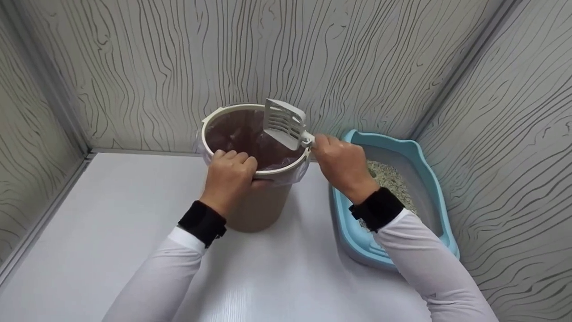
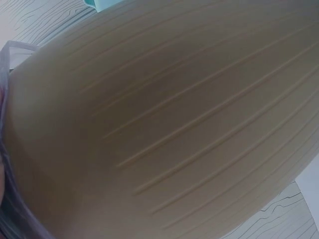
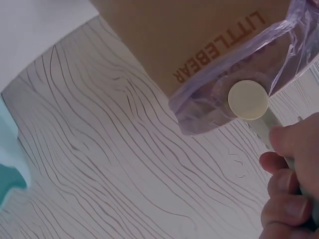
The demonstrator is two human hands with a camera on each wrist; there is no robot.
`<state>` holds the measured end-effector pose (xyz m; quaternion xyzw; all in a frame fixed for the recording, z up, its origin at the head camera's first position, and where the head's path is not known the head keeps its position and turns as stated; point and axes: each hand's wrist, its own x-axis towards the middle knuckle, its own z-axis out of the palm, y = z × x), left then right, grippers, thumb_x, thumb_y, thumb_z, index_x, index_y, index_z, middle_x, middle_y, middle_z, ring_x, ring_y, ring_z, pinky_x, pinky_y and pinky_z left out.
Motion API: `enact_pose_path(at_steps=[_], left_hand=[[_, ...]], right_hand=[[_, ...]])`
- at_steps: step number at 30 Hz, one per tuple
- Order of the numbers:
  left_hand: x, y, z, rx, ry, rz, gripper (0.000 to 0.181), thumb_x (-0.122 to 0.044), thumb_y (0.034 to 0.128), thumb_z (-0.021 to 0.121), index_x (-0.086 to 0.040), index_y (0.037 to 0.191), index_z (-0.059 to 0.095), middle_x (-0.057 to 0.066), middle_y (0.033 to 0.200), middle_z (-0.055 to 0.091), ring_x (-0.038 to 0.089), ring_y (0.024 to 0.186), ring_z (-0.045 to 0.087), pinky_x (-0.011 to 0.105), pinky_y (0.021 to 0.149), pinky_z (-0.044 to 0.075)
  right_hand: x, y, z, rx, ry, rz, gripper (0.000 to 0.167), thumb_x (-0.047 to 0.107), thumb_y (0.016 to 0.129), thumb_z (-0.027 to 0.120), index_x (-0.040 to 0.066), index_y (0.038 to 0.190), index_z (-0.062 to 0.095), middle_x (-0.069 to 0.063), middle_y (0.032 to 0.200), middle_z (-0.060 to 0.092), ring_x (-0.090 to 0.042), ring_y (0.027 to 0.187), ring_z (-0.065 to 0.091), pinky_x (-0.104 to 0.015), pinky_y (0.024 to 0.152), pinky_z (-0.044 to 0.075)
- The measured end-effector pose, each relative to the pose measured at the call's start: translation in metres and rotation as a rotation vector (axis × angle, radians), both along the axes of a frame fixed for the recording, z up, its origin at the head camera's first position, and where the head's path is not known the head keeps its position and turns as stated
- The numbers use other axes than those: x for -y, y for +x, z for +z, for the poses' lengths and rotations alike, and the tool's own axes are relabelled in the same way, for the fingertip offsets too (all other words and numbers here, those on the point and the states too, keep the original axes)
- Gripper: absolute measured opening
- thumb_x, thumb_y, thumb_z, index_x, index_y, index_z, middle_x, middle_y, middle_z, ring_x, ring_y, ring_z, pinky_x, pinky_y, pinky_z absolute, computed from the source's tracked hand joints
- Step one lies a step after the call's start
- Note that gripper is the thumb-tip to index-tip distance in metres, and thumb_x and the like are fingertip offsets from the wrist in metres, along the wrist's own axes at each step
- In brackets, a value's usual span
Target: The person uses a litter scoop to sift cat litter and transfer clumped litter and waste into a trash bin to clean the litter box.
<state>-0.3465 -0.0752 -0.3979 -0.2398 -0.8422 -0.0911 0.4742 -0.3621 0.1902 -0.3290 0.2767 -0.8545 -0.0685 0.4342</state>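
My left hand (image 1: 229,179) grips the near rim of a brown trash bin (image 1: 257,208), fingers over the edge. The bin has a cream rim (image 1: 280,170) and a clear plastic liner folded over it. In the left wrist view the ribbed side of the bin (image 2: 189,114) fills most of the frame. My right hand (image 1: 342,162) holds a white slotted litter scoop (image 1: 286,123) by its handle. The scoop's head is tilted above the right part of the bin's opening, and no litter shows on it. In the right wrist view my fingers (image 3: 286,204) curl round the handle.
A light blue litter box (image 1: 440,201) with grey-green litter (image 1: 391,181) stands right of the bin, partly beneath my right forearm. Both are on a white tabletop (image 1: 116,214). Wood-grain patterned walls (image 1: 178,67) enclose the back and both sides.
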Motion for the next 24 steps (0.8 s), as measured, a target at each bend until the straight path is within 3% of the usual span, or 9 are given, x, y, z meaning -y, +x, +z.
enact_pose_path(at_steps=[8, 16, 20, 24], left_hand=[[0.001, 0.000, -0.001, -0.011, -0.013, 0.014, 0.062, -0.069, 0.0685, 0.075, -0.011, 0.070, 0.056, 0.004, 0.065, 0.061, 0.026, 0.060, 0.055, 0.041, 0.061, 0.038], [0.001, 0.000, 0.000, -0.004, -0.013, 0.013, 0.063, -0.071, 0.0694, 0.073, -0.011, 0.069, 0.055, 0.004, 0.066, 0.063, 0.027, 0.060, 0.057, 0.042, 0.061, 0.039], [0.000, 0.001, 0.000, 0.015, -0.013, 0.011, 0.062, -0.071, 0.0702, 0.073, -0.011, 0.070, 0.056, 0.005, 0.066, 0.063, 0.027, 0.061, 0.057, 0.042, 0.061, 0.039], [0.001, 0.002, 0.000, 0.022, -0.007, 0.002, 0.063, -0.071, 0.0716, 0.072, -0.011, 0.070, 0.056, 0.005, 0.066, 0.063, 0.027, 0.061, 0.058, 0.042, 0.061, 0.039]], right_hand=[[-0.010, 0.002, 0.004, 0.390, -0.229, 0.006, 0.020, 0.027, 0.104, 0.063, 0.008, 0.102, 0.065, -0.011, 0.080, 0.070, -0.036, 0.067, 0.070, -0.053, 0.057, 0.053], [-0.029, 0.003, 0.011, 0.634, -0.444, 0.030, 0.023, 0.026, 0.105, 0.061, 0.006, 0.113, 0.069, -0.008, 0.074, 0.058, -0.020, 0.058, 0.051, -0.034, 0.058, 0.039], [-0.054, 0.003, 0.012, 0.718, -0.562, -0.002, 0.027, 0.029, 0.106, 0.059, 0.007, 0.119, 0.069, -0.007, 0.077, 0.058, -0.017, 0.059, 0.050, -0.032, 0.058, 0.041], [-0.088, 0.002, 0.010, 0.713, -0.646, -0.059, 0.029, 0.032, 0.106, 0.058, 0.007, 0.114, 0.071, -0.006, 0.076, 0.059, -0.014, 0.056, 0.051, -0.029, 0.055, 0.041]])
